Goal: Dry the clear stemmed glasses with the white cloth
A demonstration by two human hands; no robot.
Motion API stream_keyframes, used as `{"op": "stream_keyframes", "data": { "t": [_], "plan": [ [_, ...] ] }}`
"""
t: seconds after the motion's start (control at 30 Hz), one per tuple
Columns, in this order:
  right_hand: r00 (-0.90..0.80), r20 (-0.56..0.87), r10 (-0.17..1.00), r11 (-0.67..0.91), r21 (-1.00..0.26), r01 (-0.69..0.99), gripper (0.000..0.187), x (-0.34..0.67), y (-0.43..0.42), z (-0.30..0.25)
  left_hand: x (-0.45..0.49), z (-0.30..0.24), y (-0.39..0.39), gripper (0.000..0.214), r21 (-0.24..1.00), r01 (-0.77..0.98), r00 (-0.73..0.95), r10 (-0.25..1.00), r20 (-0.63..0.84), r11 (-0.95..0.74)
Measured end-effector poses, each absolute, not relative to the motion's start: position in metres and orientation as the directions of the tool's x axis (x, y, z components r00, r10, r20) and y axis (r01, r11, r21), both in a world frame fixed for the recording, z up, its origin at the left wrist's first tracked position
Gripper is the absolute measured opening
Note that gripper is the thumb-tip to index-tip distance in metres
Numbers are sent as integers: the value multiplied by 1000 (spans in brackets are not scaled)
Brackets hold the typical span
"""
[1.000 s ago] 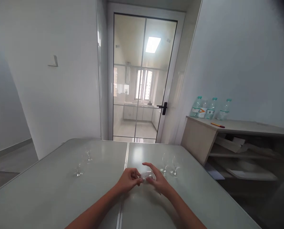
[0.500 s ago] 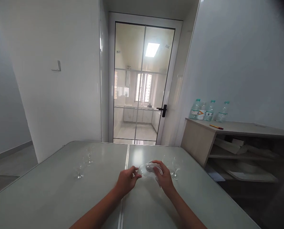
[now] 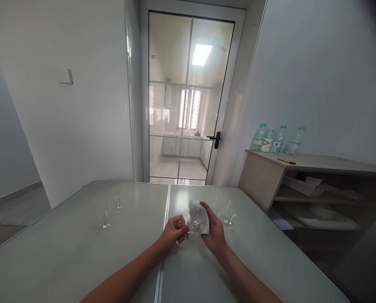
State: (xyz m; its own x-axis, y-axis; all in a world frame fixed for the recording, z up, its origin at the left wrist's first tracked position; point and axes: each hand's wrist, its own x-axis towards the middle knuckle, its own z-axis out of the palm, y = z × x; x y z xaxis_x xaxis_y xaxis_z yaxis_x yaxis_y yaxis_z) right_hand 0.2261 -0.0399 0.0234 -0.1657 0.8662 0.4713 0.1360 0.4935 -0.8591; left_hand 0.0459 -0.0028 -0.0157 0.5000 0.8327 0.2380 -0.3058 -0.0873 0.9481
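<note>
My left hand (image 3: pixel 175 231) pinches a clear stemmed glass (image 3: pixel 192 227) by its stem, just right of the table seam. The glass is tilted, with its bowl toward my right hand (image 3: pixel 215 232). In that hand is a white cloth (image 3: pixel 199 215), bunched up and pressed against the bowl. Part of the bowl is hidden behind the cloth and my fingers. Another stemmed glass (image 3: pixel 230 221) stands on the table just right of my right hand, with a further transparent one partly visible behind the hand.
On the table's left half stand two more clear glasses, a nearer one (image 3: pixel 104 224) and a farther one (image 3: pixel 118 205). A shelf unit (image 3: pixel 263 179) at the right bears several plastic bottles (image 3: pixel 278 143) and a yellow-red pen-like item (image 3: pixel 286 161). Behind the table is a glass door (image 3: pixel 181 105).
The cloth has turned upward and spread more over the glass's bowl, with my right hand now more upright beside it. My left hand still grips the glass. The view has tilted slightly downward.
</note>
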Motion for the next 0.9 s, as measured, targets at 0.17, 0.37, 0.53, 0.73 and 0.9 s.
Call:
{"op": "stream_keyframes", "data": {
  "t": [0.17, 0.37, 0.53, 0.73, 0.9],
  "plan": [
    [-75, 346, 935, 343, -938, -45, 52, 220, -37, 20, 37, -12, -5, 53, 961, -268, 527, 825, 203, -65],
    [-44, 125, 991, 101, -927, -362, 43, 230, -34, 29, 31, -3, -7, 64, 963, -270, 524, 841, 133, 16],
    [-296, -65, 953, -199, -871, -449, 38, 230, -40, 29, 30, -5, -8, 64, 973, -212, 577, 816, 49, 92],
    [-133, 126, 983, 101, -978, -180, 38, 256, -38, 29, 30, -5, -13, 61, 997, -52, 516, 853, 70, -50],
    [-731, 300, 613, 516, -852, 83, 25, 269, -36, 54, 21, 0, -19, 31, 812, 281, 590, 759, 275, -512]
  ]
}}
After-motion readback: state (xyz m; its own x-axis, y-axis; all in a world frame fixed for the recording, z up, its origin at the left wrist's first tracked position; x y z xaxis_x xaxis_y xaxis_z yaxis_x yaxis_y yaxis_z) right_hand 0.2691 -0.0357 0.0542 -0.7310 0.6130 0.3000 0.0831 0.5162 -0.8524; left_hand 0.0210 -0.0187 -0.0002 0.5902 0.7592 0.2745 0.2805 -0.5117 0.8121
